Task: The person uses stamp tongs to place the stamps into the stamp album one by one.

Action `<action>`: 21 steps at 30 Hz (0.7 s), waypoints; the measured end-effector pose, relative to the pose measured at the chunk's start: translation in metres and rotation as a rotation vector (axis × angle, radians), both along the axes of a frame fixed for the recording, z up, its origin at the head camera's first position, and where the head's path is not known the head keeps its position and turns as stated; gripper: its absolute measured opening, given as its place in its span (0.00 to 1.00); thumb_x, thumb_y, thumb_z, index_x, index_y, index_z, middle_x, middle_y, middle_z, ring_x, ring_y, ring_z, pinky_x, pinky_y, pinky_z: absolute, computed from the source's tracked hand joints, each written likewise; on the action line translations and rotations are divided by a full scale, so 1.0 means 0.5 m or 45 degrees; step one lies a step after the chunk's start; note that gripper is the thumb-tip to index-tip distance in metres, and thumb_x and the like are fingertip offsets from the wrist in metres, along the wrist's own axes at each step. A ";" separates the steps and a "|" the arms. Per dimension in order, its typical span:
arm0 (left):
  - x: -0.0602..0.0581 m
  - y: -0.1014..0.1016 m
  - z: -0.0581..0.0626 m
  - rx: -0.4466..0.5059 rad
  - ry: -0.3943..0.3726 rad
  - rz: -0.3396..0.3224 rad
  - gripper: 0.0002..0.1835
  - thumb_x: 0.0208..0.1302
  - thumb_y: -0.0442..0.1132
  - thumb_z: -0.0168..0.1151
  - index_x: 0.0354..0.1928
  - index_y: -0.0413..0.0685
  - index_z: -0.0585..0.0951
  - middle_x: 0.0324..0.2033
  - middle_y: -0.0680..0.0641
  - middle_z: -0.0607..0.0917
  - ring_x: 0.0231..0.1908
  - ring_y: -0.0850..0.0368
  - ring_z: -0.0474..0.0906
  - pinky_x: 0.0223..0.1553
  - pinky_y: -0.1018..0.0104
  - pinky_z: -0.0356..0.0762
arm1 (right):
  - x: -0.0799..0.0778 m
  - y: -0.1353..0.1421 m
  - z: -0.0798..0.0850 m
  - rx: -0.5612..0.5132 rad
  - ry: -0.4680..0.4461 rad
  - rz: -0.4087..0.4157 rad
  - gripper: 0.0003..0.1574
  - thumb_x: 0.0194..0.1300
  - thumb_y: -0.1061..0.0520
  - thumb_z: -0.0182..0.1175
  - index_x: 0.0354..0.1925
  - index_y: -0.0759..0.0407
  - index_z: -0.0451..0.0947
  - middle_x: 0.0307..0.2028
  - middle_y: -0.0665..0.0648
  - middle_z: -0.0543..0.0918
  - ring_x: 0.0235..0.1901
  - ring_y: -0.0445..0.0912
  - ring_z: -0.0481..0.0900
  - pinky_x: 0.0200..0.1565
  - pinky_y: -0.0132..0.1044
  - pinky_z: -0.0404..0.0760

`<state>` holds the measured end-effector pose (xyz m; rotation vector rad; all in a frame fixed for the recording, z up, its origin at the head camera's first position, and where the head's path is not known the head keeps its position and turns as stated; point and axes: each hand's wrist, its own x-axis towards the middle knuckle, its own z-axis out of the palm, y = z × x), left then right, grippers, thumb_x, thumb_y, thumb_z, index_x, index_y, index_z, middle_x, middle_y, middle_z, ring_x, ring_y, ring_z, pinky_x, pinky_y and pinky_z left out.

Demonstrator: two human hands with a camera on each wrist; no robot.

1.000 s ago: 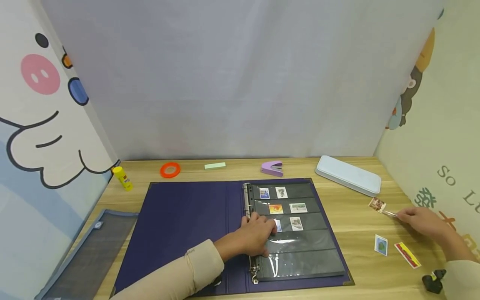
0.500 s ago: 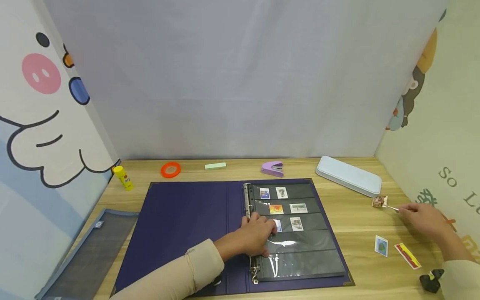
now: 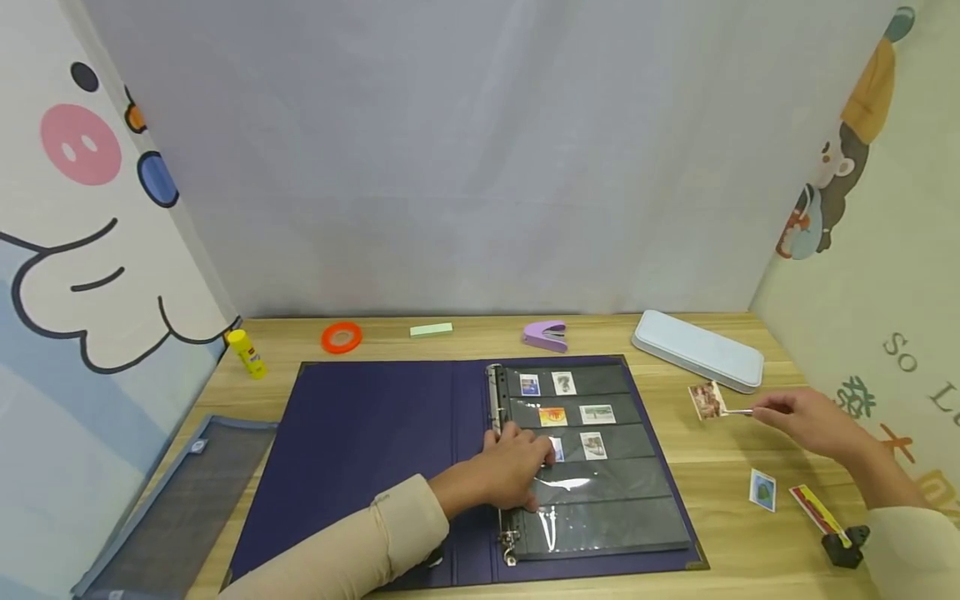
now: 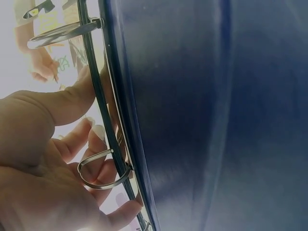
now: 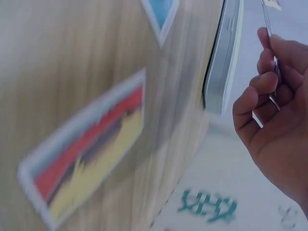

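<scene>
My right hand [image 3: 806, 421] pinches slim metal tweezers [image 3: 738, 412] over the table, right of the album. Their tips hold a brown stamp [image 3: 707, 400] with a pale border. In the right wrist view, the curled fingers [image 5: 263, 83] wrap the tweezers [image 5: 267, 21]. My left hand [image 3: 510, 468] rests on the black pocket page [image 3: 600, 533] of an open navy ring-binder album [image 3: 375, 442], partly covering one stamp. In the left wrist view, its loosely bent fingers lie by the metal rings [image 4: 103, 186]. Several stamps, such as an orange one [image 3: 552, 417], fill the upper rows.
A blue-green stamp [image 3: 762, 490] and a red-yellow stamp [image 3: 813, 504] lie at right. Along the back are a pale blue case [image 3: 697, 350], purple stapler [image 3: 545, 335], green strip [image 3: 431, 330] and red tape roll [image 3: 341, 337]. A glue stick [image 3: 247, 353] and mesh pouch [image 3: 187, 508] sit left.
My right hand first drew slightly right, then moved left toward the album with the tweezers and brown stamp, which has turned to face up more. My left hand stays on the page.
</scene>
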<state>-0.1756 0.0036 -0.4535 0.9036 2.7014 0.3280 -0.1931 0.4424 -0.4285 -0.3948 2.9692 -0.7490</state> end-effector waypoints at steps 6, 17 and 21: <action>0.003 -0.001 0.004 -0.005 0.005 -0.006 0.30 0.42 0.48 0.78 0.47 0.62 0.73 0.49 0.54 0.78 0.47 0.56 0.63 0.45 0.57 0.58 | -0.032 -0.092 0.000 -0.037 0.047 0.248 0.07 0.67 0.59 0.57 0.36 0.56 0.83 0.32 0.51 0.84 0.28 0.29 0.69 0.31 0.30 0.71; 0.003 -0.001 0.006 -0.014 0.006 -0.009 0.30 0.41 0.50 0.78 0.48 0.63 0.73 0.49 0.56 0.78 0.48 0.57 0.64 0.44 0.58 0.58 | -0.104 -0.243 0.014 0.061 -0.138 0.570 0.08 0.68 0.55 0.57 0.34 0.51 0.83 0.28 0.44 0.80 0.25 0.31 0.67 0.31 0.28 0.69; 0.001 -0.002 0.006 -0.013 -0.001 -0.002 0.30 0.41 0.49 0.78 0.48 0.63 0.73 0.48 0.56 0.77 0.49 0.56 0.64 0.44 0.58 0.58 | -0.118 -0.292 0.019 0.116 -0.185 0.675 0.07 0.66 0.57 0.58 0.32 0.51 0.82 0.28 0.42 0.80 0.28 0.31 0.69 0.33 0.28 0.72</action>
